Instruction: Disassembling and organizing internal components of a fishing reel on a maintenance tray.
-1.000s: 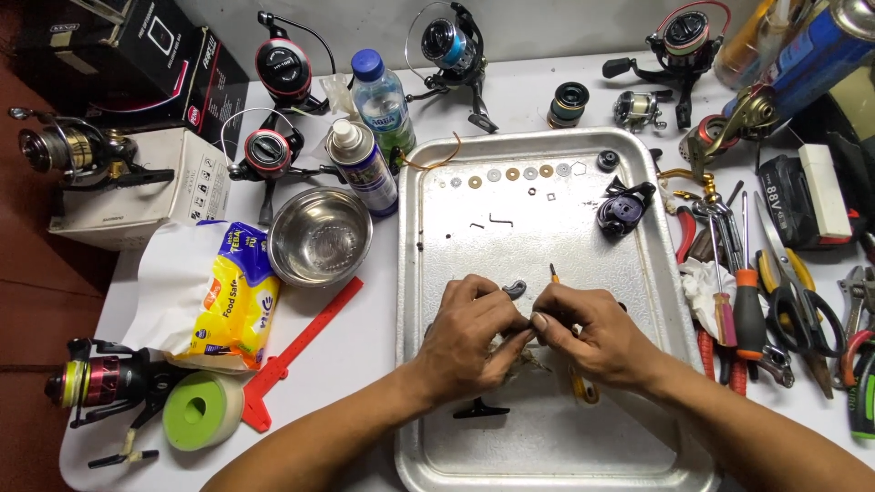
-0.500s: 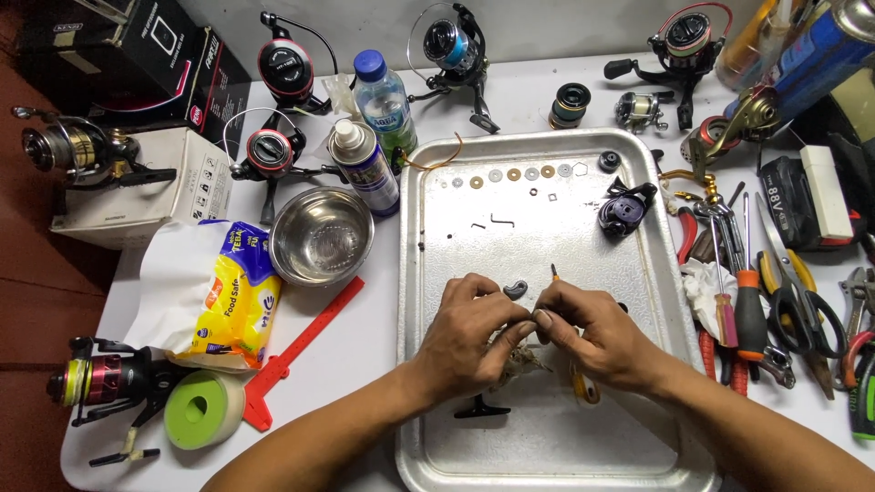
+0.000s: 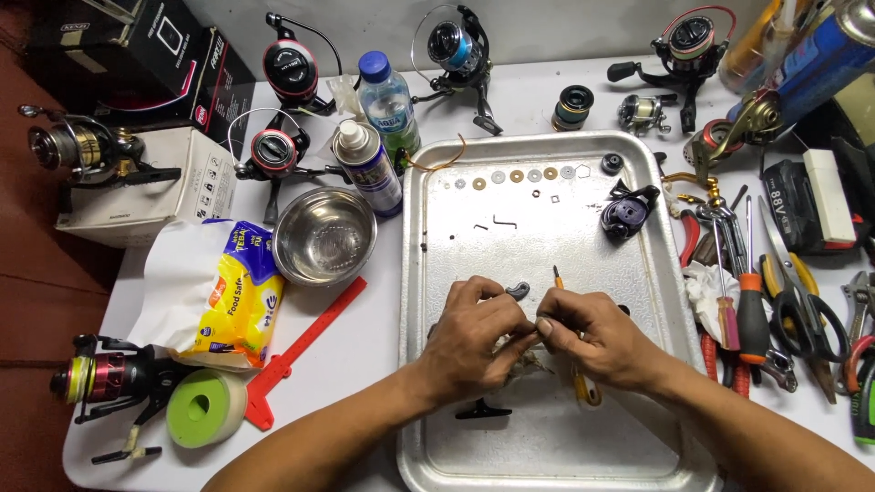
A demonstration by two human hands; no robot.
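Note:
Both my hands meet over the middle of a metal tray. My left hand and my right hand pinch a small dark reel part between their fingertips, with a crumpled cloth under them. A yellow-handled tool lies beneath my right hand, its tip sticking up past the fingers. A row of small washers lies at the tray's far end, next to a purple reel piece. A small black lever rests on the tray near my left wrist.
Left of the tray are a steel bowl, a spray can, a water bottle, a yellow packet, a red plastic tool and a green tape roll. Fishing reels ring the table. Pliers and screwdrivers lie right.
My hands have stayed over the tray's middle, only shifting their fingers slightly on the small part. Nothing else has moved.

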